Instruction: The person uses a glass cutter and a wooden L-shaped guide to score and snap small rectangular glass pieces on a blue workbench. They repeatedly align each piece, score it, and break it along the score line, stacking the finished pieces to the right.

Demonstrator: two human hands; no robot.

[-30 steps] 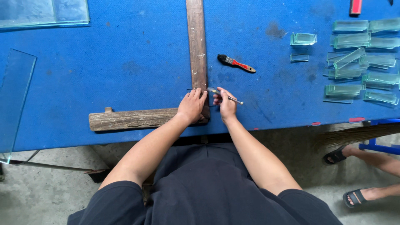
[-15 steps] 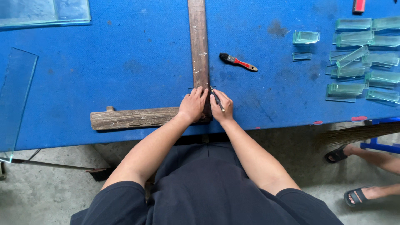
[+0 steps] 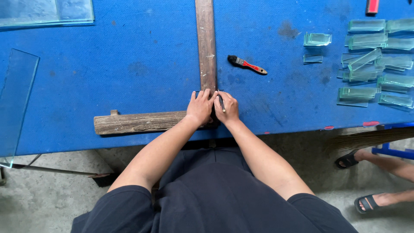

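A worn wooden T-square lies on the blue table: its long blade runs away from me and its crosspiece lies along the near edge. My left hand presses flat on the corner where blade and crosspiece meet. My right hand sits right beside it, touching it, and grips a thin pen-like tool with its tip down against the blade's right edge. Whatever lies under the hands is hidden.
A small red-handled brush lies right of the blade. Several stacks of small cut glass pieces fill the right side. Large glass sheets lie at the far left and over the left edge. Another person's sandalled feet stand at the lower right.
My right hand has drawn in against the left hand, and the tool has swung from pointing out to the right to standing along the blade's edge. The left hand stays put.
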